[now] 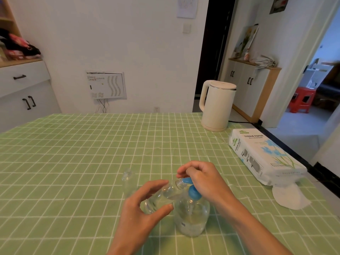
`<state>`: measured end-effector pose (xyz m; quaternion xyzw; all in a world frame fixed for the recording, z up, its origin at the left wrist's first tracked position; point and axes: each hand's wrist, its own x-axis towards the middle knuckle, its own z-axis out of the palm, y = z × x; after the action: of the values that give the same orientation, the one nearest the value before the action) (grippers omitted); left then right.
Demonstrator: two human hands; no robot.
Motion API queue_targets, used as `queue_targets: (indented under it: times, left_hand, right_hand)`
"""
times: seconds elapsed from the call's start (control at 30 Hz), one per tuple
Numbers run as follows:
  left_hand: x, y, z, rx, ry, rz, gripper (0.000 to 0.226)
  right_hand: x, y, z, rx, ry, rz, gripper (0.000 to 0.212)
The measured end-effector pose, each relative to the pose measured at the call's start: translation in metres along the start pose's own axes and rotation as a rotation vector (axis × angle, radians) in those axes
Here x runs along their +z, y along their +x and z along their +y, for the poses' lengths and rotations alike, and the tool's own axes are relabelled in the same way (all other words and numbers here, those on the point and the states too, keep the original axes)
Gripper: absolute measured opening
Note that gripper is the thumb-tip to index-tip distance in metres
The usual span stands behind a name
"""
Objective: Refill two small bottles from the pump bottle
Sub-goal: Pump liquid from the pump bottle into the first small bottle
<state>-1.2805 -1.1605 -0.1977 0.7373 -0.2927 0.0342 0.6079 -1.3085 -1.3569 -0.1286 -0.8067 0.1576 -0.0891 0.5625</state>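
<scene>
Up close, both hands were busy near the front edge of the desk (73, 153), which was covered in a green cloth checked with white lines. The left hand (145, 205) gripped a small clear plastic bottle (165, 195), thumb and fingers curled round its body, and held it tilted with the open mouth up and to the right. That mouth met the spout of the blue pump head (193, 193) on a clear plastic pump bottle (191, 219), which stood upright on the cloth just right of the left hand. The right hand (201, 179) lay over the pump head, fingers curled down around the spout. Clear liquid showed in the lower part of the pump bottle.

Just left of and behind the hands, a second small clear bottle (127, 181) stood upright and uncapped, apart from both hands.

Further right, a white pack of tissue paper printed with blue flowers (265, 157) lay near the desk's right edge, a loose white tissue (288, 197) spilling from its near end. Behind it, at the far right corner, stood a cream electric kettle (217, 105)
</scene>
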Motion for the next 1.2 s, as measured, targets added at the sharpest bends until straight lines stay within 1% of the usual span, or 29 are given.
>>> queue_targets:
  times: [0.17, 0.3, 0.47, 0.67, 0.87, 1.2]
  left_hand:
    - [0.000, 0.001, 0.000, -0.002, 0.003, 0.005, 0.061]
    - [0.001, 0.002, -0.001, 0.003, -0.002, 0.014, 0.054]
    - [0.001, -0.001, -0.002, -0.015, 0.008, 0.006, 0.061]
    - [0.000, -0.002, -0.001, -0.014, 0.003, 0.012, 0.062]
    - [-0.001, -0.001, 0.005, -0.005, -0.037, 0.031, 0.052]
    - [-0.003, 0.000, -0.004, -0.002, 0.015, 0.002, 0.058]
  right_hand:
    - [0.001, 0.000, 0.001, -0.006, 0.023, -0.011, 0.040]
    - [0.004, 0.000, 0.006, 0.009, 0.051, -0.012, 0.043]
    - [0.008, 0.000, 0.010, 0.014, 0.034, -0.018, 0.045]
    - [0.005, -0.003, 0.004, -0.006, 0.010, 0.009, 0.045]
    - [0.000, 0.000, -0.002, -0.008, -0.049, 0.002, 0.041]
    - [0.008, 0.000, 0.008, 0.018, 0.006, -0.014, 0.047]
